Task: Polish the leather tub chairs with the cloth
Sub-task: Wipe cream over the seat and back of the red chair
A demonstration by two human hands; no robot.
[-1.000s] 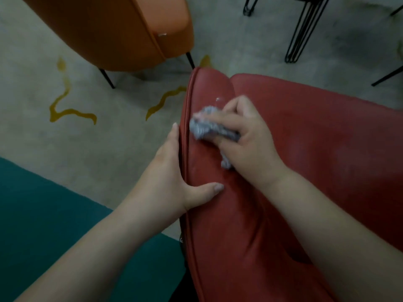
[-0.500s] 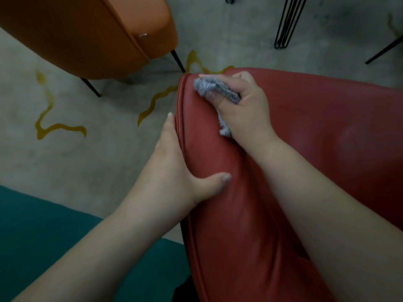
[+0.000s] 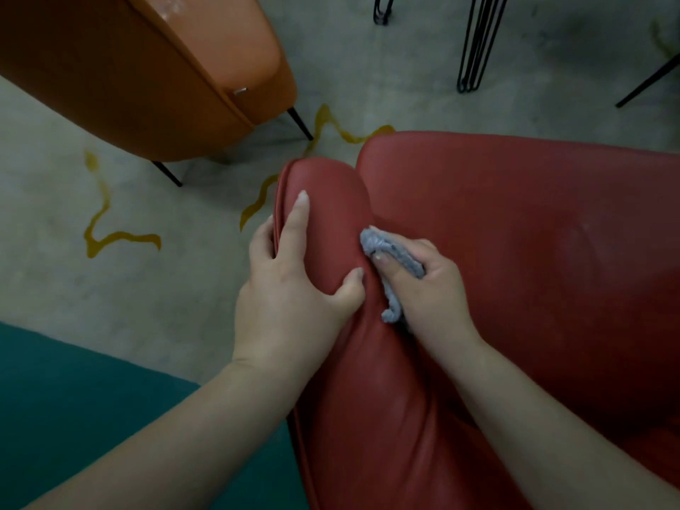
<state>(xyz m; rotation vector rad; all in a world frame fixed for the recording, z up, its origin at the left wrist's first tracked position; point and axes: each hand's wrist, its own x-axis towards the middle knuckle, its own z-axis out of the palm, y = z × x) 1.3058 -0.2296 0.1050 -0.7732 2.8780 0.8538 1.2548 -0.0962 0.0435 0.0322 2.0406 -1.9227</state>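
Polishing the armrest crease of the red tub chair (image 3: 515, 252).

I am watching the right hand (image 3: 430, 288) pinching the bunched grey cloth (image 3: 390, 252) under its thumb, pressing it into the fold between arm and seat, while the left hand (image 3: 290, 288) is gripping the padded arm, fingers over its outer edge. I am judging the cloth soft and light, best held wadded; the leather is looking smooth, yielding, possibly slippery.

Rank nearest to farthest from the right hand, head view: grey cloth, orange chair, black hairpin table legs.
1. Grey crumpled cloth: in the right hand, on the red leather chair.
2. Black hairpin table legs: top, right of centre.
3. Orange leather tub chair: upper left.
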